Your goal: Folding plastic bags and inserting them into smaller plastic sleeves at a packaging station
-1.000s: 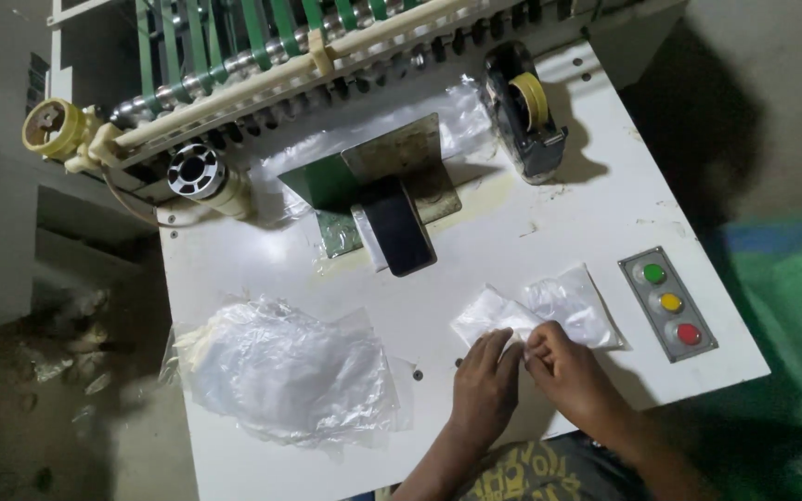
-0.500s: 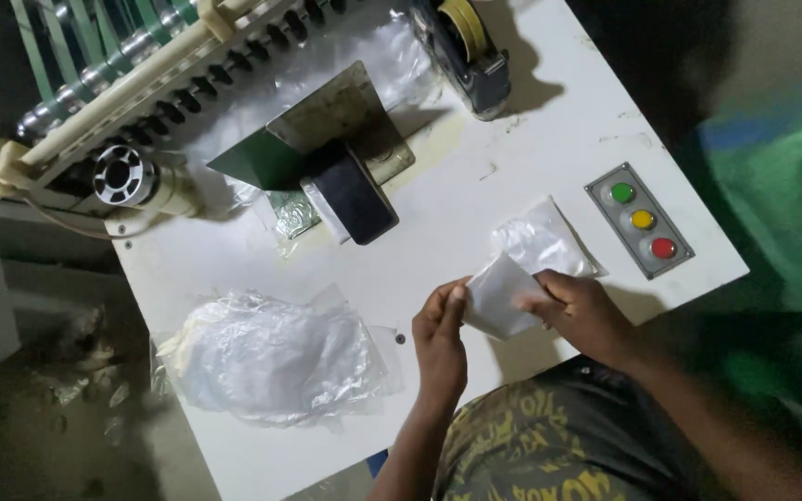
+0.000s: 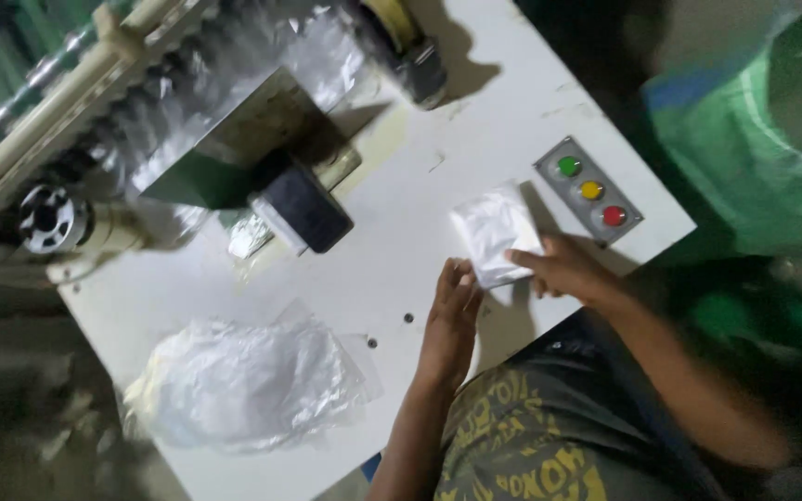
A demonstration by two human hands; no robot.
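We see both hands near the lower middle of the frame, over the white table (image 3: 531, 102). The right hand (image 3: 563, 269) grips a small stack of clear plastic bags (image 3: 497, 232) by its lower right corner, thumb and fingers pinched on it, so that the stack lies just right of centre, tilted, with its far end toward the control panel (image 3: 589, 190). The left hand (image 3: 454, 311) stands edge-on just beside the stack's lower left corner, fingers straight and together; we cannot tell whether the fingertips touch the plastic or grip it.

The control panel sits in the upper right part of the table, with green, yellow and red buttons in a row. A loose heap of clear plastic bags (image 3: 248, 380) lies at lower left, well apart from the hands. The bag-making machine (image 3: 234, 139) fills the upper left, and a green sack (image 3: 754, 158) stands at the right edge.
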